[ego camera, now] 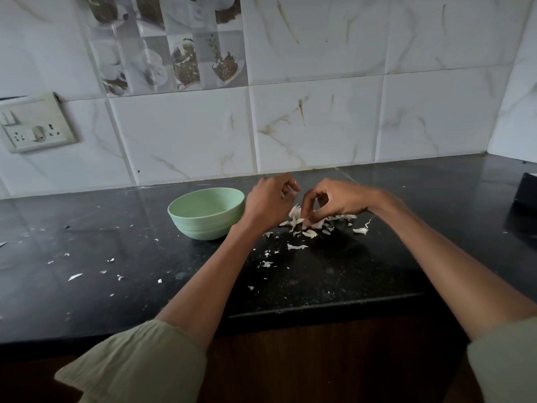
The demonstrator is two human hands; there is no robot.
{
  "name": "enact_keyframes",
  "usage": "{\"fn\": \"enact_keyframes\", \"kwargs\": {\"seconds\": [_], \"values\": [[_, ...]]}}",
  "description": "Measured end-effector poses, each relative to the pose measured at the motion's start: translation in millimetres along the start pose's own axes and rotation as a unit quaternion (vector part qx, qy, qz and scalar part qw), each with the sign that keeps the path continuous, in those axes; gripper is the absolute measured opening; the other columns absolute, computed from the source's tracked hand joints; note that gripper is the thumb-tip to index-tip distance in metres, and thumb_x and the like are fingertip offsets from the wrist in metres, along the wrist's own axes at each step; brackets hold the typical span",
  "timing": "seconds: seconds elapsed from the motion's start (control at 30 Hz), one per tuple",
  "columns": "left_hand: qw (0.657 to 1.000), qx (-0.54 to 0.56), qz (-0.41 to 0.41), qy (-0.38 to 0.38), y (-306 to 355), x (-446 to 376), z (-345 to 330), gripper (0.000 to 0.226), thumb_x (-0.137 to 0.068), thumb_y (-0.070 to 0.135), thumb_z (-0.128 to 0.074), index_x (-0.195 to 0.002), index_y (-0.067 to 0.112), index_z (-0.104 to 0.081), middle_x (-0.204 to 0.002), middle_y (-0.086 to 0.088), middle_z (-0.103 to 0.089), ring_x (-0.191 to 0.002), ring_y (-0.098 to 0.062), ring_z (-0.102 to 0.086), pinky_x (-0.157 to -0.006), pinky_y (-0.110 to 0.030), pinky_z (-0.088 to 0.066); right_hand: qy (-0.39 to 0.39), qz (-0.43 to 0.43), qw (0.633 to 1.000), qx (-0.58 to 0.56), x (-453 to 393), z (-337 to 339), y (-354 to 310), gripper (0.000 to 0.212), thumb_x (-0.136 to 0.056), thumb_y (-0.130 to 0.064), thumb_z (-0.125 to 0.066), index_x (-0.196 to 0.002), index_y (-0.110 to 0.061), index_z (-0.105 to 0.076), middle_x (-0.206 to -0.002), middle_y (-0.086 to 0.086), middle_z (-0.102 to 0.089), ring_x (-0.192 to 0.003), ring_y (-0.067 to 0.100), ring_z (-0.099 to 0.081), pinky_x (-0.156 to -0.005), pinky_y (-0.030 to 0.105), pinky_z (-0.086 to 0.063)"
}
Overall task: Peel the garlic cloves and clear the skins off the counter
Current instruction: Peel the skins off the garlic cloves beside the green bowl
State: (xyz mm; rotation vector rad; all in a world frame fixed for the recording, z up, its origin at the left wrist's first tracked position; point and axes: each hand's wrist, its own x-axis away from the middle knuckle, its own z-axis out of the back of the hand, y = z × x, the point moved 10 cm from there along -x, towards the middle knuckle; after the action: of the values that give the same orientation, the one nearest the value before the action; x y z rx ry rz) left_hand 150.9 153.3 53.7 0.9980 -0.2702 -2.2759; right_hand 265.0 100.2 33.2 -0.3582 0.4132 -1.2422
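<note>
A pile of white garlic skins (309,228) lies on the black counter (334,274), just right of a pale green bowl (203,226). My right hand (337,199) arches over the pile, and its thumb and fingertips pinch into the skins at the pile's left side. My left hand (268,203) hovers between the bowl and the pile with its fingers curled. A small white bit of garlic shows at its fingertips. What I can see of the bowl's inside holds nothing. No whole clove is plainly visible.
Small skin flakes (75,276) are scattered over the counter's left and middle. A black object (526,193) sits at the right edge. A switch and socket plate (35,126) is on the tiled wall. The counter's front edge runs below my forearms.
</note>
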Motion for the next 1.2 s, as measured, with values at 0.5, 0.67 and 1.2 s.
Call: {"fn": "enact_keyframes", "kwargs": {"seconds": [0.5, 0.67, 1.2], "values": [[0.941, 0.327, 0.065, -0.064, -7.3, -0.7, -13.0, 0.017, -0.099, 0.015, -0.073, -0.105, 0.001, -0.08, -0.093, -0.014, -0.081, -0.079, -0.02, -0.075, -0.069, -0.02, -0.058, 0.194, -0.024, 0.976, -0.093, 9.8, 44.5, 6.8, 0.023, -0.093, -0.033, -0.079, -0.082, -0.013, -0.077, -0.073, 0.002, -0.073, -0.06, 0.009, -0.055, -0.06, 0.023, -0.044], [0.936, 0.343, 0.077, -0.027, -10.4, -1.9, -6.1, 0.016, -0.101, 0.017, -0.072, -0.107, 0.005, -0.08, -0.096, -0.011, -0.082, -0.076, -0.01, -0.074, -0.07, -0.019, -0.057, 0.209, -0.047, 0.967, -0.141, 14.0, 47.0, 11.1, 0.043, -0.099, -0.044, -0.068, -0.089, -0.003, -0.073, -0.078, 0.007, -0.075, -0.06, 0.008, -0.062, -0.056, 0.019, -0.046], [0.938, 0.34, 0.063, 0.029, -4.4, 0.5, 0.4, 0.02, -0.092, 0.026, -0.083, -0.101, 0.008, -0.081, -0.083, -0.006, -0.08, -0.072, -0.009, -0.073, -0.068, -0.016, -0.053, 0.162, -0.022, 0.926, -0.341, 11.5, 41.1, 9.4, 0.034, -0.095, -0.018, -0.076, -0.122, 0.0, -0.068, -0.104, 0.021, -0.078, -0.08, 0.018, -0.07, -0.07, 0.023, -0.058]]}}
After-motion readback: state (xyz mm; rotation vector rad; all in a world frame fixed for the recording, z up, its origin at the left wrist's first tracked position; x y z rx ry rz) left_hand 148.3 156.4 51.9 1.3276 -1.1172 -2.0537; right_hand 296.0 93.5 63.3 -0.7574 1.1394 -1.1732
